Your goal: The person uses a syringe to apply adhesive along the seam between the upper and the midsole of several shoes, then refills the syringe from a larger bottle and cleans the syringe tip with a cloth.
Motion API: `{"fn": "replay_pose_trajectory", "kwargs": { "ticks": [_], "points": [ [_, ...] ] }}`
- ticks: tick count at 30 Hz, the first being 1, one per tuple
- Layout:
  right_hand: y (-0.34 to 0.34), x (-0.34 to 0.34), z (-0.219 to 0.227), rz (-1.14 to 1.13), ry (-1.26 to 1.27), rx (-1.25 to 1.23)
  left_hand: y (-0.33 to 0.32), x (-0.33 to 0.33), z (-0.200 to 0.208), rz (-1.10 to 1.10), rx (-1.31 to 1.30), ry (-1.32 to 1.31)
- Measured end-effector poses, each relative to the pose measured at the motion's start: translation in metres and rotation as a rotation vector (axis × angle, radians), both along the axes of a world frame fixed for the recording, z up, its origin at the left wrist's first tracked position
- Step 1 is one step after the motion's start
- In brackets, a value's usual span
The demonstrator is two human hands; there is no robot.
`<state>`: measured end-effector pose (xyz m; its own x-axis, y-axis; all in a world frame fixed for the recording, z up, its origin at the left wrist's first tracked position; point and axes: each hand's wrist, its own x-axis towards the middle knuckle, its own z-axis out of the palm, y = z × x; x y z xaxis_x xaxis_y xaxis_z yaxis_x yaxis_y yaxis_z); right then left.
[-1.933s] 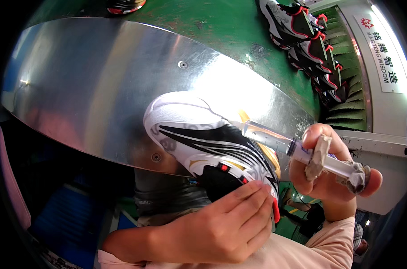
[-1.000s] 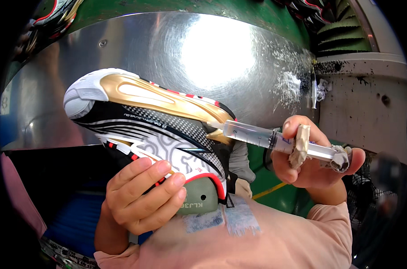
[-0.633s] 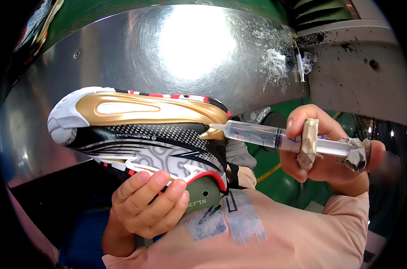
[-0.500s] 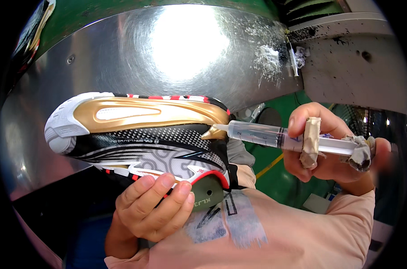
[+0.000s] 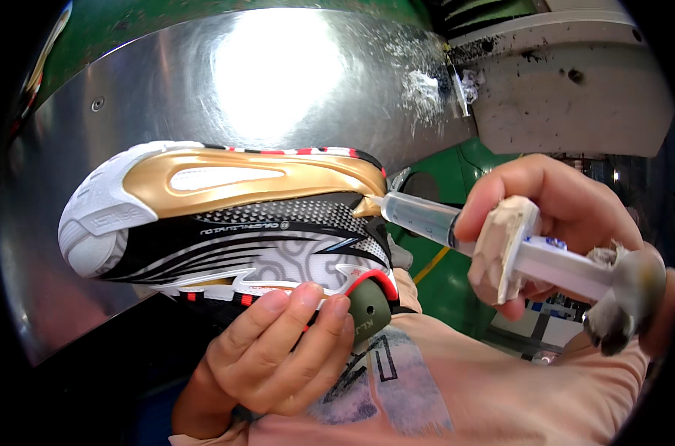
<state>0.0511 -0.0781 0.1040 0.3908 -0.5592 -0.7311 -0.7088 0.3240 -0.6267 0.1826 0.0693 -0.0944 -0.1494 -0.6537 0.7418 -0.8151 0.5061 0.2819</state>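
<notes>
A sports shoe [image 5: 226, 223] lies tipped on its side in the air, toe to the left and gold-and-white sole turned up. Its upper is black, white and grey with red trim. From its opening sticks a dark green shoe last [image 5: 370, 312]. My left hand [image 5: 281, 353] grips the shoe and last from below, fingers curled over the near edge. In my right hand [image 5: 553, 215] is a clear plastic syringe [image 5: 423, 215], its flange and plunger end wrapped in dirty tape. The syringe tip meets the pointed gold piece near the heel; any fluid coming out is too small to see.
Beyond the shoe is a shiny metal table [image 5: 159, 89] with a bright glare. At its far right are white residue [image 5: 423, 93] and another syringe [image 5: 462, 97], beside a grey panel [image 5: 575, 93]. Green floor [image 5: 445, 293] with a yellow line shows below.
The syringe's rear end and my right hand have swung lower and closer to the camera. The tip stays at the gold heel piece. The shoe looks slightly turned and nearer; the whole view has shifted.
</notes>
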Motion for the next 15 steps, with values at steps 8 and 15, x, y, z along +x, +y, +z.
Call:
{"fn": "replay_pose_trajectory", "kwargs": {
  "ticks": [8,15],
  "points": [
    [0.003,-0.005,0.019,0.053,0.019,-0.054,-0.019,-0.034,0.02,-0.065,0.007,0.07],
    [-0.003,-0.014,0.026,-0.102,0.111,0.02,-0.022,-0.039,0.026,-0.041,0.014,0.097]
  ]
}}
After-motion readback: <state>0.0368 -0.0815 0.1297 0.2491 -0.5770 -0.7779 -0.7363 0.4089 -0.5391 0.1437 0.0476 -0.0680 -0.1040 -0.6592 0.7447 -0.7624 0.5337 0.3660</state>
